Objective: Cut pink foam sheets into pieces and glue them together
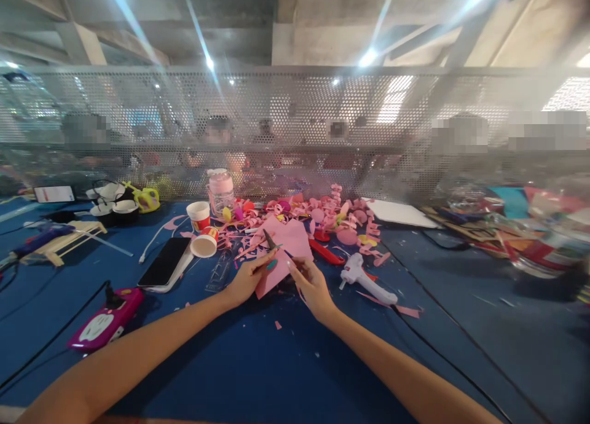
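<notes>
One perforated metal screen (295, 98) stands behind my blue table (276, 375). At my right lies a large clear container (553, 252), its contents too blurred to tell. Many pink cutouts (348, 233) crowd the space beyond the one pink sheet (295, 236) between my hands. My left hand (246, 281) and right hand (314, 289) are half closed, fingertips at the sheet; which grips the dark pointed tool (269, 239), I can't tell. One clear bottle (221, 187), one glue gun (366, 279) just right, two paper cups (198, 215): one upright, one tipped.
</notes>
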`<state>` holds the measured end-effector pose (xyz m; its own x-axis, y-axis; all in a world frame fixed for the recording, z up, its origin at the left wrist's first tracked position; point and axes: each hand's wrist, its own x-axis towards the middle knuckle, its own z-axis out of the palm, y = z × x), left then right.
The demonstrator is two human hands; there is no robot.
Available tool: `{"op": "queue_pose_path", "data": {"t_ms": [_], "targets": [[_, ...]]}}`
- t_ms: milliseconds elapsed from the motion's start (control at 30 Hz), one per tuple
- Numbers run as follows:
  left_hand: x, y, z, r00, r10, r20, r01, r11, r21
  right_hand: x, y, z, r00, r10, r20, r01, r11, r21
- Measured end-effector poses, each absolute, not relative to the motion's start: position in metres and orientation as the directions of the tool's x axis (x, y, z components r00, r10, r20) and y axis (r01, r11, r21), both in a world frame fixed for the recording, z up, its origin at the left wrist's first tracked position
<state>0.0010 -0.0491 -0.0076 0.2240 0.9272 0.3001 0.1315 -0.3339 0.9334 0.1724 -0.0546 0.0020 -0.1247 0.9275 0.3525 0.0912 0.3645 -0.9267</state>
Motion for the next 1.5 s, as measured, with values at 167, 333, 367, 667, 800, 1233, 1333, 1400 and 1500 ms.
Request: {"op": "queue_pose_path", "data": {"t_ms": [167,333,367,667,800,1233,1333,1400,1500], "targets": [[-0.001,-0.051,-0.006,0.201,0.94,0.276,0.153,-0.309,0.939,0.181,-0.043,0.011,-0.268,0.953,0.141,-0.009,0.144,-0.99],[0.0,-0.053,-0.002,-0.034,0.944,0.328,-0.004,-0.328,0.945,0.176,-0.046,0.008,-0.183,0.974,0.133,-0.095,0.117,-0.989],[0.001,-0.054,-0.001,-0.037,0.934,0.355,-0.041,-0.356,0.934,0.175,-0.046,0.008,-0.172,0.976,0.134,-0.109,0.116,-0.987],[0.0,-0.057,-0.002,0.067,0.948,0.31,0.058,-0.314,0.948,0.179,-0.043,0.009,-0.206,0.968,0.147,-0.019,0.146,-0.989],[0.001,-0.058,0.005,0.021,0.93,0.367,0.138,-0.366,0.92,0.178,-0.044,0.007,-0.231,0.956,0.181,0.096,0.208,-0.973],[-0.003,-0.053,0.001,-0.184,0.886,0.425,0.171,-0.397,0.902,0.18,-0.041,0.0,-0.345,0.839,0.421,0.711,0.526,-0.467],[-0.003,-0.051,0.0,-0.168,0.887,0.431,0.161,-0.407,0.899,0.168,-0.038,0.003,-0.325,0.878,0.352,0.776,0.46,-0.432],[-0.003,-0.049,-0.001,-0.166,0.884,0.438,0.165,-0.413,0.896,0.159,-0.032,0.009,-0.289,0.913,0.289,0.811,0.393,-0.433],[-0.006,-0.046,-0.001,-0.175,0.875,0.452,0.178,-0.423,0.888,0.147,-0.018,0.019,-0.243,0.957,0.159,0.833,0.29,-0.47]]}}
